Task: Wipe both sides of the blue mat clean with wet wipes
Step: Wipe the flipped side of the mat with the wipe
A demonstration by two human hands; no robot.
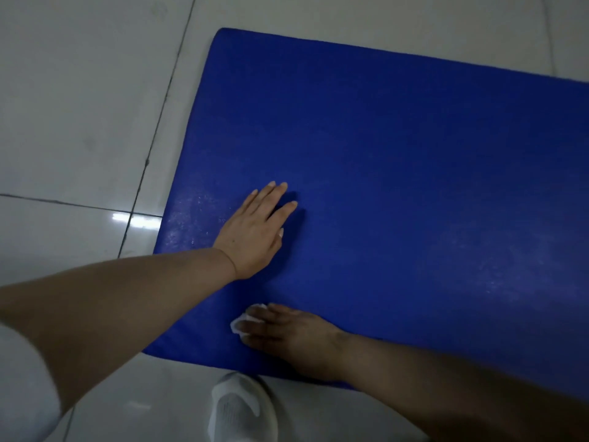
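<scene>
**A:** Report the left part of the frame.

**B:** A tiled floor (79, 122), pale and glossy, with dark grout lines. A light sleeve (22, 384) sits at the lower left edge. The bare left forearm runs from there up and right to the left hand (255, 231).

**A:** State of the left hand?

**B:** Palm down, flat on the blue mat (398, 161), near the mat's left edge. Fingers (271, 194) straight and slightly apart; they hold nothing.

**A:** Position of the mat?

**B:** It lies flat on the floor, filling the centre and right of the frame. Its rounded corners show at the upper centre and lower centre. Pale specks mark its surface by the left edge and at the right.

**A:** Bottom centre?

**B:** A foot in a white sock (239, 409), on the floor just below the mat's near edge.

**A:** The right hand?

**B:** The right hand (287, 333) lies at the lower centre, on the mat near its near edge. Its fingers, extended and close together, press a crumpled white wet wipe (237, 325) onto the mat. The forearm leaves the frame at the lower right.
</scene>
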